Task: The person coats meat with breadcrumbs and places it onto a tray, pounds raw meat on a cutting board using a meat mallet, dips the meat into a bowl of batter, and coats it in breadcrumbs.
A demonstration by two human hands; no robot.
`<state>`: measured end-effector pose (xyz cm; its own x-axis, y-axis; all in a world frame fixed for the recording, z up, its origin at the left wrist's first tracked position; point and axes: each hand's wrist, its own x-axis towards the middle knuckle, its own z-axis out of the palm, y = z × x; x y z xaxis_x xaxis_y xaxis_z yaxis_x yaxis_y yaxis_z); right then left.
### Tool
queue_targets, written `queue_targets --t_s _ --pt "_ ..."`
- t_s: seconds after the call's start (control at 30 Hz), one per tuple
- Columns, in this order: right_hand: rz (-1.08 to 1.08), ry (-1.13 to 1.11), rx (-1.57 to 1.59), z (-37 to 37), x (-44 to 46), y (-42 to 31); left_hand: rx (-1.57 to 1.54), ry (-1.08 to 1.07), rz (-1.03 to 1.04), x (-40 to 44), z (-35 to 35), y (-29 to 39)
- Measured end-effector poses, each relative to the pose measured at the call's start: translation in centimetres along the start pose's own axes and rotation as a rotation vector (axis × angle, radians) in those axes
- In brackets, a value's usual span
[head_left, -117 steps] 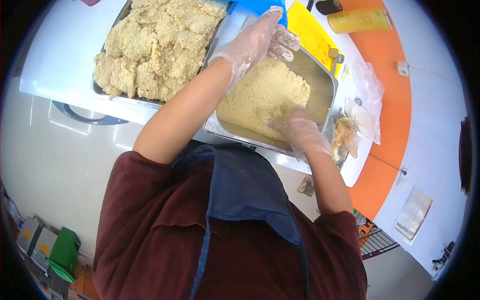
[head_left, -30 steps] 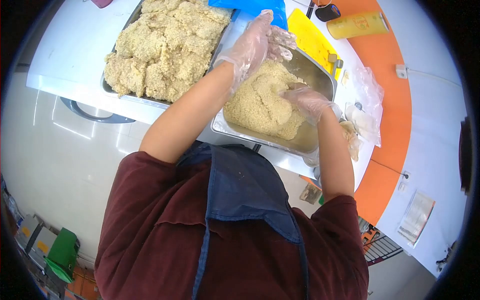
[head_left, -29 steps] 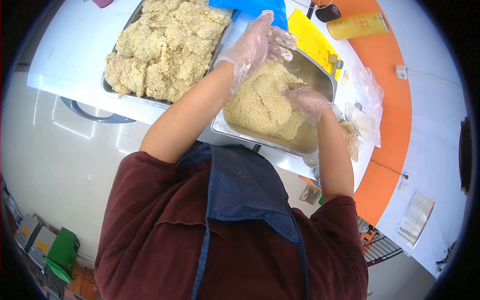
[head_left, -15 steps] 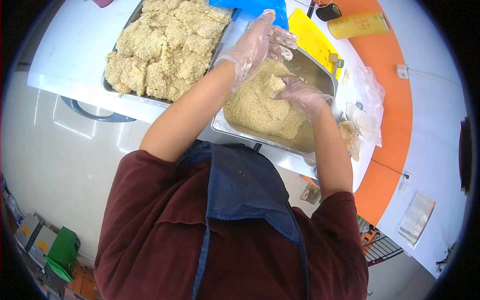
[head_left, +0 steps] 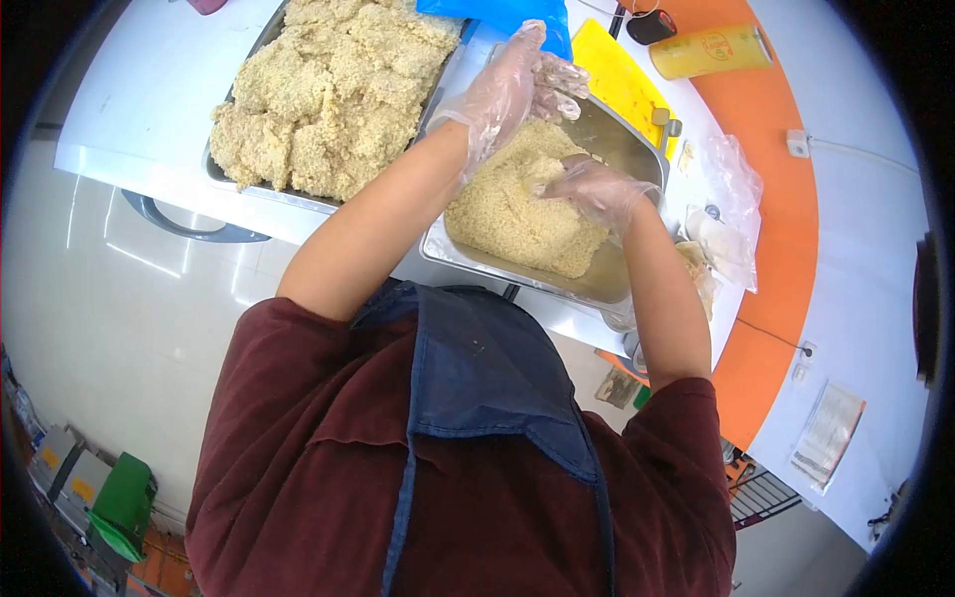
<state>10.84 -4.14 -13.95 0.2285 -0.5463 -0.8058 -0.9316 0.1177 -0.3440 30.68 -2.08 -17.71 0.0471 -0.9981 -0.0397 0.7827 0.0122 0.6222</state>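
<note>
My left hand (head_left: 517, 80), in a clear plastic glove coated with crumbs, is raised over the far left part of a metal tray (head_left: 637, 139). Its fingers are stretched and apart, with nothing in them. Inside the tray lies a mound of pale breadcrumbs (head_left: 527, 224). My right hand (head_left: 604, 191), also gloved, rests against the right side of this mound. Its fingers reach into the crumbs, apart, and the fingertips are partly hidden. Left of my left forearm stands a second metal tray (head_left: 216, 171), heaped with crumb-coated pieces (head_left: 328, 95).
A blue plastic bag (head_left: 507, 20) and a yellow board (head_left: 622, 75) lie behind the crumb tray. To the right are a yellow cylinder (head_left: 706, 52), a dark round object (head_left: 652, 27) and crumpled clear plastic (head_left: 734, 174). An orange counter strip (head_left: 786, 259) curves beyond.
My right hand has shifted slightly at the crumbs, and its elbow has moved a little outward to the right. My left hand stays almost in place.
</note>
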Motion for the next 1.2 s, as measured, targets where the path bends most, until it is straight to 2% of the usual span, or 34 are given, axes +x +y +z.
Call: queue_targets --t_s 0.03,0.07,0.17,0.23,0.37,0.43,0.47,0.53,0.57,0.63,0.67,0.7,0.77,0.8,0.83,0.87,0.93,1.0,1.07,1.2 --pt "0.048 0.016 0.124 0.1 -0.4 -0.2 -0.033 0.014 0.031 0.0 0.0 -0.1" --pt "0.048 0.014 0.122 0.1 -0.3 0.3 -0.034 0.016 0.033 0.2 -0.2 -0.1" --pt "-0.062 0.101 0.103 -0.6 -0.2 1.7 0.033 -0.021 -0.069 0.3 -0.3 0.1" --pt "-0.261 -0.119 0.453 -1.1 -1.5 1.9 -0.055 -0.006 0.025 -0.3 0.0 0.3" --pt "-0.272 -0.046 0.536 -2.4 -2.6 3.8 -0.024 0.091 0.001 -0.9 1.3 1.4" --pt "-0.244 -0.029 0.57 -3.1 -4.2 3.4 0.305 0.133 -0.205 -1.3 2.0 2.3" --pt "-0.24 -0.026 0.562 -3.5 -5.0 3.4 0.296 0.132 -0.201 -1.6 2.3 2.4" --pt "-0.276 -0.05 0.557 -4.4 -6.3 3.6 0.527 0.111 -0.248 -2.1 2.8 2.5" --pt "-0.274 -0.049 0.548 -5.3 -6.6 4.2 0.519 0.113 -0.243 -2.2 2.8 2.5" --pt "-0.295 0.06 0.167 -7.3 -7.1 4.9 1.229 -0.108 -0.289 -2.1 2.4 2.2" --pt "-0.309 0.052 0.158 -7.9 -7.7 4.4 1.355 -0.195 -0.229 -2.1 1.7 0.6" --pt "-0.378 -0.019 0.271 -7.9 -9.2 2.5 1.489 -0.272 -0.174 -2.1 1.1 -0.8" --pt "-0.458 -0.126 0.383 -8.4 -9.9 -0.4 1.472 -0.391 -0.411 -4.4 2.8 3.0" --pt "-0.397 0.018 0.265 -9.1 -9.8 -1.3 1.48 -0.365 -0.42 -4.5 2.6 3.1" --pt "-0.331 0.167 0.146 -9.6 -9.7 -2.4 1.484 -0.49 -0.451 -4.5 2.5 3.0" --pt "-0.342 0.159 0.142 -9.9 -9.4 -3.9 1.483 -0.619 -0.478 -4.4 2.3 2.8" --pt "-0.508 -0.004 0.421 -10.6 -8.4 -7.5 1.491 -0.658 -0.501 -4.6 2.3 2.8" --pt "-0.541 -0.006 0.393 -10.5 -6.6 -11.6 1.497 -0.691 -0.518 -4.8 2.3 3.1" --pt "-0.575 -0.021 0.356 -9.4 -4.6 -16.3 1.492 -0.714 -0.446 -5.1 2.2 3.4" --pt "-0.597 -0.194 0.124 -5.1 -0.2 -25.4 1.456 -0.711 -0.459 -4.6 1.4 2.1"
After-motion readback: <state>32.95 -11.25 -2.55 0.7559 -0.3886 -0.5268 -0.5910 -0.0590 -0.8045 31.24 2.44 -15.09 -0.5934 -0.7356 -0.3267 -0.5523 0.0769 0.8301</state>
